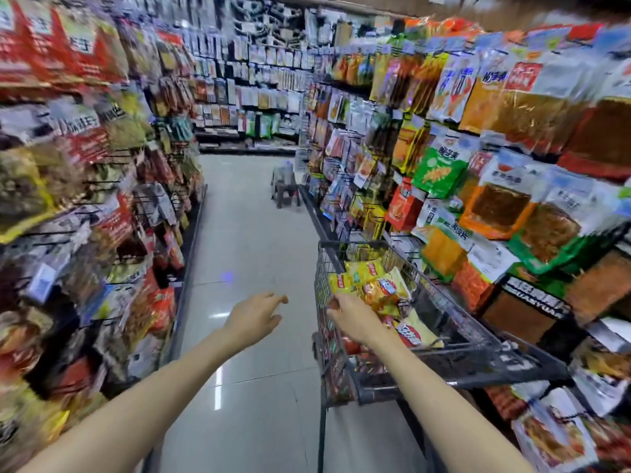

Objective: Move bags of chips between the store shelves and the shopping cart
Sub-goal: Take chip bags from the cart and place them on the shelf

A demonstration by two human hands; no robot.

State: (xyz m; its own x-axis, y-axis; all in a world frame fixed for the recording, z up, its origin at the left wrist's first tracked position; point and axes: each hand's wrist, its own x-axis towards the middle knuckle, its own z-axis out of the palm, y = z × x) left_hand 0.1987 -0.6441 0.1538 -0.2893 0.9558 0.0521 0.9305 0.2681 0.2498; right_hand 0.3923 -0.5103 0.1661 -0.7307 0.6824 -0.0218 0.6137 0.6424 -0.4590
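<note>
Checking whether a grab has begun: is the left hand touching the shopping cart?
Apart. The head view shows bare floor between the left hand and the shopping cart.

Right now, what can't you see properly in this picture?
Head view:
- Right hand fingers: hidden behind the hand, reaching into the cart.
- Shelf packets: print blurred by motion.
- Stool down the aisle: too small and blurred.
- Cart wheels: cut off below.

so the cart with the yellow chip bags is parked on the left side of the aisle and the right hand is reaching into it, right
Not quite. In the head view the cart with the yellow chip bags stands on the right side of the aisle, against the right-hand shelves. The right hand is indeed reaching into it.
</note>
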